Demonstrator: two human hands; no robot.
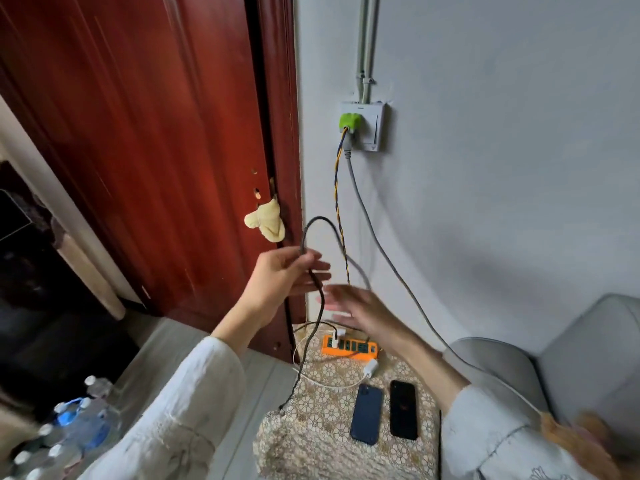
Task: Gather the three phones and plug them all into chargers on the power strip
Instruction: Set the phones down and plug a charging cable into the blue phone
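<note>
Two phones lie face down on a lace-covered stool point(311, 441): a dark blue phone point(366, 414) and a black phone point(403, 409) to its right. A third phone is not in sight. Behind them sits an orange power strip point(349, 347) with a white charger point(337, 333) plugged in at its left end. A loose white charger point(370, 367) with a white cable lies in front of the strip. My left hand point(287, 277) is raised and holds a black cable point(313, 271) that loops up and hangs down to the stool. My right hand point(356, 306) is blurred, fingers spread, just right of the cable.
A red wooden door point(156, 133) stands at the left, a yellow cloth point(266, 221) hanging by its lock. A wall socket point(363, 126) holds a green plug with cords running down. A grey sofa point(571, 358) is on the right. Water bottles point(69, 427) sit at lower left.
</note>
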